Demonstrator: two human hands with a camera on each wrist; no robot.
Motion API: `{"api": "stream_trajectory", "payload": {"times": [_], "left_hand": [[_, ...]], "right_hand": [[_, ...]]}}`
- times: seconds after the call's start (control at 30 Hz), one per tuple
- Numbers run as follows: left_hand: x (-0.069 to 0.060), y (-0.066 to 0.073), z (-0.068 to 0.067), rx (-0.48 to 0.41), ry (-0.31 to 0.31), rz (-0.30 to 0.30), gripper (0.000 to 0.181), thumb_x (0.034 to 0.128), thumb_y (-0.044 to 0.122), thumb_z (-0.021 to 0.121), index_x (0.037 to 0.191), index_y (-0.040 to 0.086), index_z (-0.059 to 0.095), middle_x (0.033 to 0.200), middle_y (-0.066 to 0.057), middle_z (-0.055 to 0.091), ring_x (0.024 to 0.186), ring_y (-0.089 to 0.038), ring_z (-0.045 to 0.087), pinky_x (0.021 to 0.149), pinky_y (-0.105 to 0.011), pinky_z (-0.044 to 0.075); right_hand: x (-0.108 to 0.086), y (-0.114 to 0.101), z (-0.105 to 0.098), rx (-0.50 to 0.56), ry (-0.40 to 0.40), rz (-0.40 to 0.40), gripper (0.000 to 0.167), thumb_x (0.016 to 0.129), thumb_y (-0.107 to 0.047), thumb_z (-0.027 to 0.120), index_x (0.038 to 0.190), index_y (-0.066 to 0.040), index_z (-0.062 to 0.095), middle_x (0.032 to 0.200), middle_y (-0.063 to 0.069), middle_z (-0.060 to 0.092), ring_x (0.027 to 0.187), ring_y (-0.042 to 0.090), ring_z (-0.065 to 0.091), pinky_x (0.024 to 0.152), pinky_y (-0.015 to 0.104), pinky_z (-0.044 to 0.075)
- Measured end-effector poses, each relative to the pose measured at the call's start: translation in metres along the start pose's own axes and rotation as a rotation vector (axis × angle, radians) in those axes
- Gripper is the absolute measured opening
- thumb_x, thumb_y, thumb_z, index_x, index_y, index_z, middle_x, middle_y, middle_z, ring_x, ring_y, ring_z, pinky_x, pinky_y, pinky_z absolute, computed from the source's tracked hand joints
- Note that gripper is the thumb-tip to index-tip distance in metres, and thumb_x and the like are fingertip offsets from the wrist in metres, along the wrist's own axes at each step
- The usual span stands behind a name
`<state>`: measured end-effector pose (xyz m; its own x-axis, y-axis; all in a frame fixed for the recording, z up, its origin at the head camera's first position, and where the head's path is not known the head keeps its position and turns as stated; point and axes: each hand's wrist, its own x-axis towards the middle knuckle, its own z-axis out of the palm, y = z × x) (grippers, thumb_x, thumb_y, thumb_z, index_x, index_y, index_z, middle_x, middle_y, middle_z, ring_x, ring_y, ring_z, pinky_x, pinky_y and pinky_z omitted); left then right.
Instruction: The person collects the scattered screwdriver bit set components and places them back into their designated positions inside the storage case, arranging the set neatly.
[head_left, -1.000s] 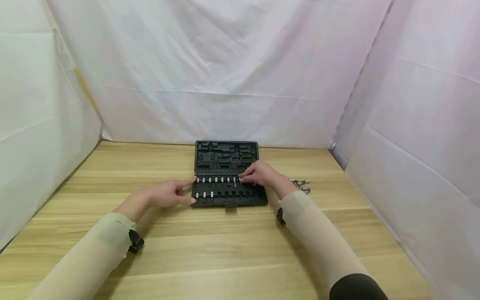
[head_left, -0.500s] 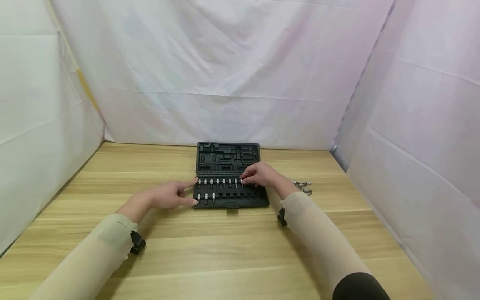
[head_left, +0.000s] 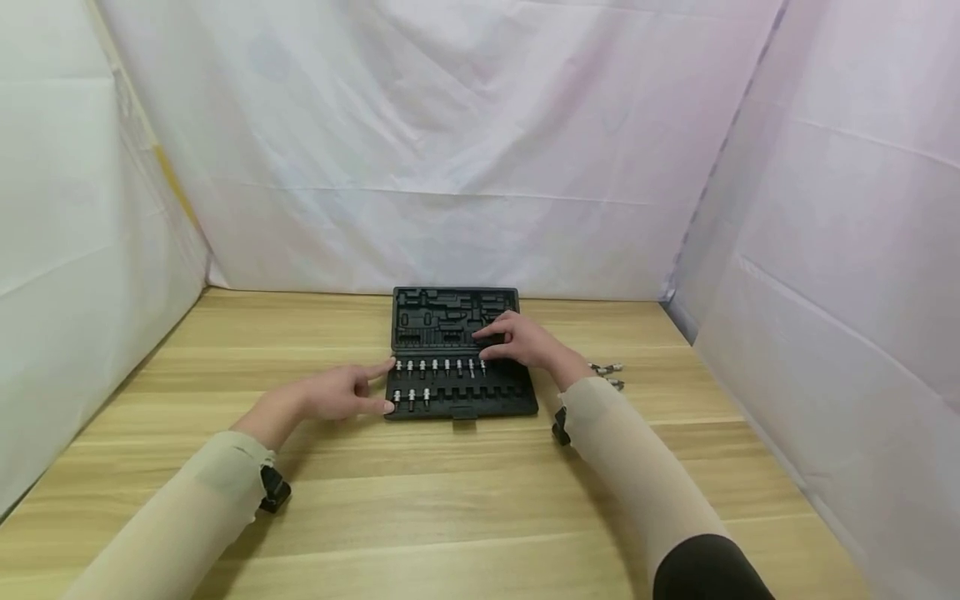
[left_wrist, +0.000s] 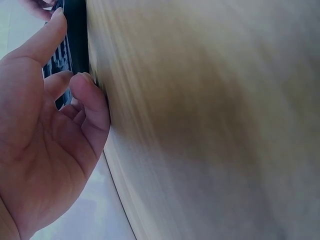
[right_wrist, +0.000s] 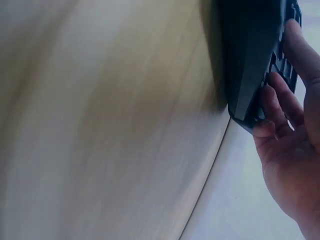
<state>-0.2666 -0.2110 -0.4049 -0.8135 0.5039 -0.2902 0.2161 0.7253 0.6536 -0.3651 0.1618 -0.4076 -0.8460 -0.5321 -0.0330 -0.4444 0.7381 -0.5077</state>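
Observation:
An open black plastic case point(head_left: 462, 408) lies on the table, its moulded lid point(head_left: 412, 312) folded back. Small silver bit sockets point(head_left: 435, 367) with slim shafts fill much of its upper row. Several more bit sockets point(head_left: 412, 398) sit at the left of the lower row. My left hand point(head_left: 333, 390) rests against the case's left edge, index finger and thumb stretched apart at its two corners. My right hand point(head_left: 525, 342) hovers over the case's right part, thumb and index finger spread, holding nothing visible. Its thumb is near the rightmost socket point(head_left: 483, 367) of the upper row.
Loose bit sockets point(head_left: 611, 375) lie on the wooden table point(head_left: 420, 500) right of the case, partly hidden by the right wrist. White sheeting point(head_left: 427, 142) surrounds the table at the back and both sides.
My right hand has let go of the rightmost upper-row socket, which now lies in its slot. Its fingers have spread and risen toward the lid. The left hand stays in place.

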Motion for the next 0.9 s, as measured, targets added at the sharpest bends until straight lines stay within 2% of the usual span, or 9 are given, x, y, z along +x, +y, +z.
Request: {"api": "stream_trajectory", "payload": {"times": [0.1, 0.23, 0.43, 0.67, 0.9], "left_hand": [[0.0, -0.001, 0.001, 0.004, 0.001, 0.0, 0.096, 0.1031, 0.05, 0.075, 0.177, 0.023, 0.02, 0.086, -0.006, 0.061, 0.07, -0.018, 0.054, 0.068, -0.035, 0.051], [0.001, -0.002, 0.001, 0.005, 0.005, 0.008, 0.097, 0.1032, 0.05, 0.075, 0.177, 0.022, 0.02, 0.085, -0.005, 0.061, 0.069, -0.018, 0.054, 0.068, -0.036, 0.051], [0.003, -0.003, 0.0, 0.021, 0.012, 0.015, 0.097, 0.1027, 0.051, 0.075, 0.177, 0.022, 0.02, 0.086, -0.006, 0.062, 0.07, -0.019, 0.056, 0.07, -0.037, 0.052], [0.003, -0.003, -0.001, 0.028, 0.007, 0.007, 0.096, 0.1035, 0.05, 0.074, 0.177, 0.022, 0.02, 0.089, -0.007, 0.063, 0.072, -0.019, 0.057, 0.072, -0.038, 0.052], [0.001, -0.003, 0.001, 0.027, -0.003, 0.012, 0.096, 0.104, 0.049, 0.074, 0.177, 0.02, 0.02, 0.09, -0.007, 0.063, 0.073, -0.019, 0.056, 0.072, -0.038, 0.052]], "right_hand": [[0.003, 0.0, 0.001, -0.031, -0.03, -0.005, 0.05, 0.102, -0.043, 0.079, 0.149, -0.028, 0.07, 0.155, 0.01, 0.059, 0.124, 0.03, 0.063, 0.107, 0.052, 0.054], [0.006, -0.001, 0.001, -0.049, -0.049, -0.002, 0.052, 0.101, -0.042, 0.08, 0.149, -0.026, 0.071, 0.154, 0.007, 0.064, 0.145, 0.032, 0.057, 0.12, 0.056, 0.048], [0.009, -0.004, 0.003, -0.059, -0.049, 0.044, 0.048, 0.102, -0.041, 0.08, 0.146, -0.026, 0.073, 0.159, 0.006, 0.061, 0.156, 0.033, 0.047, 0.127, 0.057, 0.041], [0.011, -0.011, 0.006, -0.023, -0.052, 0.115, 0.043, 0.103, -0.037, 0.079, 0.144, -0.025, 0.072, 0.149, 0.009, 0.061, 0.138, 0.032, 0.06, 0.117, 0.054, 0.05], [0.014, -0.012, 0.009, -0.03, -0.075, 0.123, 0.039, 0.104, -0.034, 0.078, 0.142, -0.026, 0.071, 0.147, 0.012, 0.059, 0.135, 0.033, 0.059, 0.115, 0.054, 0.05]]}}
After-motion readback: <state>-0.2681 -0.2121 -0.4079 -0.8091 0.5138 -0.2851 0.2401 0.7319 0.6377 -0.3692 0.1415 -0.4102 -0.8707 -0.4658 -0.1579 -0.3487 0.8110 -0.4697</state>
